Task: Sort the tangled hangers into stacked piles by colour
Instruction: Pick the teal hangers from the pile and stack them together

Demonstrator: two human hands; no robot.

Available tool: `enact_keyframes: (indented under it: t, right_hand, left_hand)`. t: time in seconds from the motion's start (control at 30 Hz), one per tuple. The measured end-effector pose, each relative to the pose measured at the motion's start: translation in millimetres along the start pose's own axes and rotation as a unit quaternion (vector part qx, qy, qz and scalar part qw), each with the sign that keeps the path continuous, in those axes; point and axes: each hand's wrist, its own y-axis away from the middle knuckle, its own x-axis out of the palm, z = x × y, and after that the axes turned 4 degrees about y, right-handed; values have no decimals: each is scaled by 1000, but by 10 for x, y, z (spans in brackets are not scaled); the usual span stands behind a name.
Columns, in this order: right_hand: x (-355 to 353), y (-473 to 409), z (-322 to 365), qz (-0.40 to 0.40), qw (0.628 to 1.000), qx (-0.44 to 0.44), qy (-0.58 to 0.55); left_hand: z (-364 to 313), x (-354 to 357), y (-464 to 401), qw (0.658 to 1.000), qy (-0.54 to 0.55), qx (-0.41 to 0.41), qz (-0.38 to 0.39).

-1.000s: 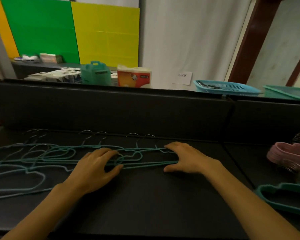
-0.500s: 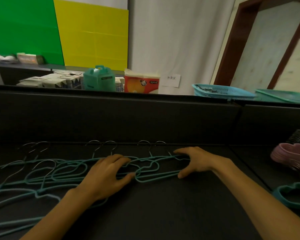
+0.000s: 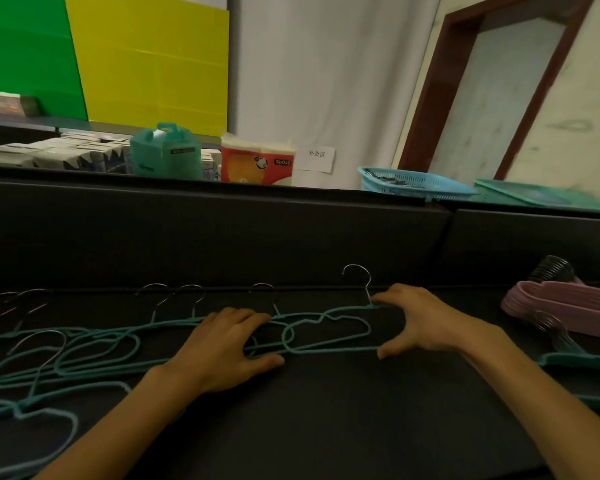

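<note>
Several thin teal hangers (image 3: 94, 348) with metal hooks lie overlapped across the black table (image 3: 326, 410), from the left edge to the middle. My left hand (image 3: 229, 344) rests flat on them, fingers spread over the wires. My right hand (image 3: 420, 320) grips the right end of one teal hanger (image 3: 329, 332), fingers at its neck just below the raised hook, thumb at its bottom bar. At the right edge sits a stack of pink hangers (image 3: 568, 306), and below it a thicker teal hanger (image 3: 582, 362).
A black partition wall (image 3: 222, 233) runs along the table's far side. Behind it stand a teal container (image 3: 167, 154), a red-orange tissue pack (image 3: 257, 164), a blue basket (image 3: 416, 183) and a green tray (image 3: 534, 195).
My right hand has slid one teal hanger to the right, out of the overlapped bunch, and its hook now stands apart. My left hand stays pressed on the others. The camera tilted up.
</note>
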Motion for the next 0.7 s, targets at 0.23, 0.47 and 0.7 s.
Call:
enact_keyframes:
  t: [0.23,0.47,0.7]
  right_hand:
    - [40,589,-428,-44,998,53,7]
    - [80,1062,-774,-82,994,65,-12]
    - [12,1420,-1297,-110,993,48,-16]
  left_hand:
    - [-354,67,-305,998,-18,-26,50]
    - [-589,17,-404,997,64,-46,-5]
    - [-1265,30,-554,994,58,1,-90]
